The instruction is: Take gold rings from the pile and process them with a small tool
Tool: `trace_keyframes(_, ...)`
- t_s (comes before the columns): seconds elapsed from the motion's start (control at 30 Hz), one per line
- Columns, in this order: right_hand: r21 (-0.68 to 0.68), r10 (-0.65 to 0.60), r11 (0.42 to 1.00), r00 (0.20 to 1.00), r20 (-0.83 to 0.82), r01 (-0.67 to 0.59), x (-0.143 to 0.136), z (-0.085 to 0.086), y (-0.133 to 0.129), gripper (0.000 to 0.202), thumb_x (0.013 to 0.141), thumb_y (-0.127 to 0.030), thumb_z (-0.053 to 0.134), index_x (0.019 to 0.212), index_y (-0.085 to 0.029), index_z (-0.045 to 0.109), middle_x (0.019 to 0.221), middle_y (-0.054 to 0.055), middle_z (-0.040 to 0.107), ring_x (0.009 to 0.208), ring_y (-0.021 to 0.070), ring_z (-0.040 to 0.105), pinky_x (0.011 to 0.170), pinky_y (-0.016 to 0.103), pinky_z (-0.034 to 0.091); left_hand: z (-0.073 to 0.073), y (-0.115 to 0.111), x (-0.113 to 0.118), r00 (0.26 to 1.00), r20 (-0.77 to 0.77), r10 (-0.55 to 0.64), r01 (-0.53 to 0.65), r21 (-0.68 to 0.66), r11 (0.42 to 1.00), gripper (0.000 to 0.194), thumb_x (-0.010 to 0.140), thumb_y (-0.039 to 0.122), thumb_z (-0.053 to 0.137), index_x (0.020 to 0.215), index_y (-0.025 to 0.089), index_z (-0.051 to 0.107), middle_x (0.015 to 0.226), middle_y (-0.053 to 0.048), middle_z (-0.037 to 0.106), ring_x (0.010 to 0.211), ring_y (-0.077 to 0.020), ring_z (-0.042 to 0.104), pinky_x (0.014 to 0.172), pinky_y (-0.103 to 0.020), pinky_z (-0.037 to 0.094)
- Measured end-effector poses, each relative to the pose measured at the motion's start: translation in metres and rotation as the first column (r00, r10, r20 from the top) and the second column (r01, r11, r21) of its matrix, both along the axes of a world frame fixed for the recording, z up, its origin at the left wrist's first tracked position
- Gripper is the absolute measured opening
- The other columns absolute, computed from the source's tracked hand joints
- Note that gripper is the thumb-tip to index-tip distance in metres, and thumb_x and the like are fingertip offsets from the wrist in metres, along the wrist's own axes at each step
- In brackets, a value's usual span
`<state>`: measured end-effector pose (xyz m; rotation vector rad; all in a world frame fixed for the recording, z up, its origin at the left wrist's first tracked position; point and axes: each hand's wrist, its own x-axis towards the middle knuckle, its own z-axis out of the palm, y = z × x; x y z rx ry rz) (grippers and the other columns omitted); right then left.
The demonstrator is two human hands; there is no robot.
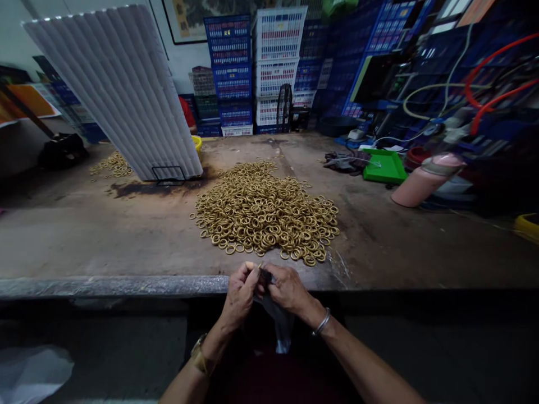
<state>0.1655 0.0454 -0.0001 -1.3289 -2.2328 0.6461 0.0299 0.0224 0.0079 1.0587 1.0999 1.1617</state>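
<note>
My left hand [240,294] and my right hand [289,287] meet at the table's front edge, both with fingers closed. A brass-coloured ring [260,265], seen only at its edge, is pinched in the left fingertips. The right fingers grip a small dark piece [266,276] that looks like black cloth; its kind is hard to make out. Below the hands hangs a pale, sheer strip like plastic [281,325]. Just beyond them lies a large heap of brass-coloured rings [269,213], with a few loose ones at its rim.
A tall white corrugated panel [122,95] leans in a black wire stand [168,175] on the table [105,241]. Further rings [113,164] lie behind it. To the right are a green tray [384,167] and a pink bottle [427,179]. Stacked crates [278,67] rise behind.
</note>
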Motion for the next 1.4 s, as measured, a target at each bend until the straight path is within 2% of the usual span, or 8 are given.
trace_keyframes(0.53, -0.048, -0.016, 0.999, 0.99, 0.139, 0.023, 0.002, -0.002, 0.006, 0.017, 0.072, -0.015, 0.044, 0.08, -0.019, 0.057, 0.068, 0.001, 0.062, 0.062, 0.0129, 0.052, 0.055, 0.022, 0.026, -0.002, -0.006, 0.001, 0.999, -0.046, -0.024, 0.026, 0.051, 0.998, 0.026, 0.079, 0.039, 0.051, 0.071, 0.015, 0.051, 0.059, 0.003, 0.05, 0.049, -0.0063, 0.045, 0.049, -0.018, 0.037)
trace_keyframes(0.63, -0.046, -0.112, 0.991, 0.966, 0.231, 0.126, 0.007, -0.002, 0.011, 0.02, 0.073, -0.015, 0.044, 0.087, -0.02, 0.059, 0.072, 0.002, 0.063, 0.066, 0.0134, 0.055, 0.056, 0.023, 0.026, 0.004, -0.011, 0.002, 0.997, 0.008, -0.08, 0.08, 0.006, 0.997, 0.025, 0.077, 0.039, 0.054, 0.072, 0.015, 0.053, 0.062, 0.001, 0.054, 0.05, -0.0074, 0.048, 0.051, -0.02, 0.04)
trace_keyframes(0.73, 0.03, -0.21, 0.977, 0.942, 0.261, 0.21, 0.01, 0.0, 0.018, 0.019, 0.075, -0.017, 0.045, 0.089, -0.02, 0.057, 0.078, 0.003, 0.064, 0.071, 0.0142, 0.057, 0.058, 0.023, 0.028, 0.008, -0.012, 0.003, 0.977, 0.186, -0.108, 0.123, -0.073, 0.99, 0.024, 0.076, 0.038, 0.056, 0.074, 0.015, 0.054, 0.07, -0.002, 0.058, 0.057, -0.011, 0.054, 0.054, -0.023, 0.045)
trace_keyframes(0.87, 0.136, -0.327, 0.944, 0.901, 0.287, 0.299, 0.006, 0.005, 0.032, 0.019, 0.078, -0.022, 0.046, 0.096, -0.02, 0.052, 0.079, 0.003, 0.064, 0.072, 0.016, 0.058, 0.06, 0.024, 0.029, 0.006, -0.005, 0.003, 0.921, 0.389, 0.019, 0.046, -0.158, 0.986, 0.023, 0.07, 0.034, 0.063, 0.068, 0.014, 0.054, 0.082, -0.006, 0.06, 0.073, -0.0155, 0.057, 0.056, -0.023, 0.045)
trace_keyframes(1.1, 0.152, -0.354, 0.935, 0.848, 0.395, 0.32, 0.0, -0.001, 0.054, 0.016, 0.079, -0.017, 0.044, 0.092, -0.02, 0.051, 0.079, 0.005, 0.065, 0.071, 0.018, 0.059, 0.057, 0.026, 0.027, -0.001, 0.0, -0.006, 0.819, 0.562, 0.112, 0.047, -0.261, 0.964, 0.019, 0.07, 0.032, 0.062, 0.076, 0.016, 0.054, 0.068, -0.002, 0.058, 0.056, -0.0115, 0.054, 0.045, -0.02, 0.039)
trace_keyframes(1.2, 0.16, -0.353, 0.935, 0.864, 0.36, 0.315, 0.002, -0.005, 0.055, 0.016, 0.076, -0.013, 0.044, 0.088, -0.02, 0.053, 0.078, 0.004, 0.065, 0.071, 0.017, 0.059, 0.057, 0.026, 0.027, -0.007, 0.004, -0.008, 0.763, 0.629, 0.148, 0.09, -0.329, 0.94, 0.019, 0.069, 0.03, 0.063, 0.079, 0.015, 0.056, 0.063, -0.001, 0.057, 0.052, -0.0105, 0.052, 0.043, -0.02, 0.037)
trace_keyframes(1.3, 0.183, -0.357, 0.931, 0.893, 0.275, 0.316, 0.005, -0.006, 0.055, 0.014, 0.077, -0.015, 0.044, 0.085, -0.022, 0.053, 0.081, 0.002, 0.063, 0.073, 0.0151, 0.058, 0.058, 0.025, 0.029, -0.011, 0.008, -0.009, 0.711, 0.681, 0.176, 0.131, -0.374, 0.918, 0.021, 0.067, 0.03, 0.065, 0.064, 0.013, 0.053, 0.062, -0.001, 0.056, 0.052, -0.0093, 0.051, 0.044, -0.019, 0.036)
trace_keyframes(1.4, 0.2, -0.347, 0.928, 0.924, 0.16, 0.314, 0.008, -0.004, 0.054, 0.012, 0.08, -0.019, 0.044, 0.086, -0.022, 0.054, 0.085, 0.002, 0.06, 0.074, 0.0133, 0.056, 0.061, 0.023, 0.032, -0.011, 0.012, -0.007, 0.728, 0.645, 0.231, 0.093, -0.427, 0.899, 0.026, 0.062, 0.029, 0.07, 0.059, 0.013, 0.05, 0.064, -0.001, 0.056, 0.054, -0.0087, 0.052, 0.045, -0.018, 0.036)
